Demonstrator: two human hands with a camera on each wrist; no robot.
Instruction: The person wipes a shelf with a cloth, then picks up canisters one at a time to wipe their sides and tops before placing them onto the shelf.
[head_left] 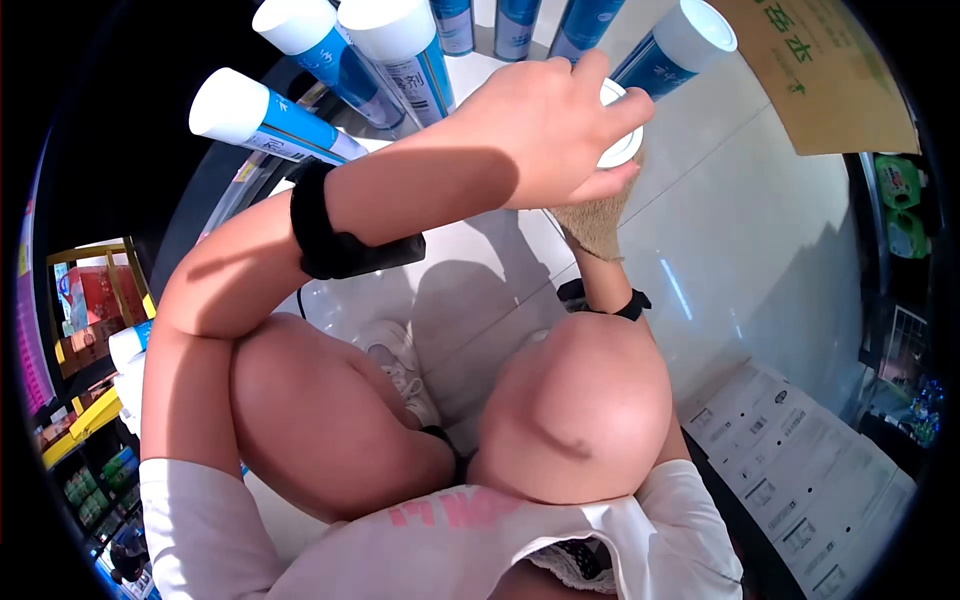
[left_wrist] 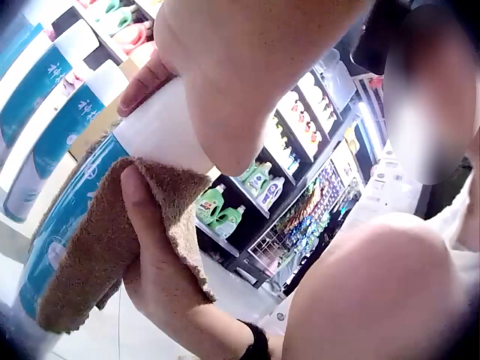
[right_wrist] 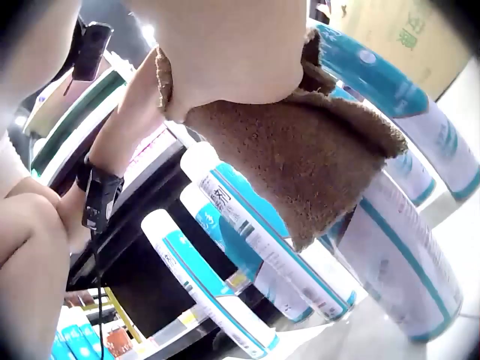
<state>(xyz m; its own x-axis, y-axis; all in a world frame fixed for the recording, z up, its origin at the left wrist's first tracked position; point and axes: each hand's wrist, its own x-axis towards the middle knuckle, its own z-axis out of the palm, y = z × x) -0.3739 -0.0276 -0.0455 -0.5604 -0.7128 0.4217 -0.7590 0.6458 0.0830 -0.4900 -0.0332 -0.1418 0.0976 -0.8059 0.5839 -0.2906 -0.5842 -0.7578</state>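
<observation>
My left hand (head_left: 555, 130) grips the white cap of a blue-and-white spray can (head_left: 622, 140) from above, fingers spread round its edge. In the left wrist view the same spray can (left_wrist: 75, 210) stands tilted. Lower on its body, my right hand (left_wrist: 161, 270) holds a brown cloth (left_wrist: 97, 255) against the can, thumb on top of the fabric. From the right wrist view, the cloth (right_wrist: 277, 165) hangs down over the can's side, and the lower part of the can (right_wrist: 405, 262) shows below it. Most of my right hand is hidden in the head view.
Several similar spray cans (head_left: 395, 50) stand in a curve on the glossy tiled floor (head_left: 720, 220). A cardboard box (head_left: 820, 75) is at the upper right, with a flattened printed carton (head_left: 800, 480) below. Shelves with green bottles (left_wrist: 221, 214) stand beyond.
</observation>
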